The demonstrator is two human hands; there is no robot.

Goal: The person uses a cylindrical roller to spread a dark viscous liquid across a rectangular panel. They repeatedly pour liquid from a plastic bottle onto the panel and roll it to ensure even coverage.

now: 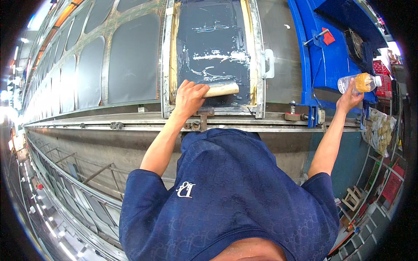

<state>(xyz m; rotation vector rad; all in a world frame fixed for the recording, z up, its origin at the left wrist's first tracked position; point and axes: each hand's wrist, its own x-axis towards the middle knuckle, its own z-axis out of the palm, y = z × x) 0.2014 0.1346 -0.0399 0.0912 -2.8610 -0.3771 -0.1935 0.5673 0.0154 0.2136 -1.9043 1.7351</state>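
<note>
In front of me lies a screen-printing frame with metal sides, yellowish tape along its inner edges and glossy dark ink over its mesh. My left hand grips one end of a pale squeegee, which lies across the ink near the frame's close end. Off to the right, my right hand holds a clear plastic bottle on its side, with a white cap and a yellow-orange band or content; which of these cannot be told. The bottle is above the edge of a blue machine.
Dark flat panels line the long table at the left. A metal rail runs along its near edge. The blue machine carries a fan and a red piece. A plastic bag and red crates stand far right.
</note>
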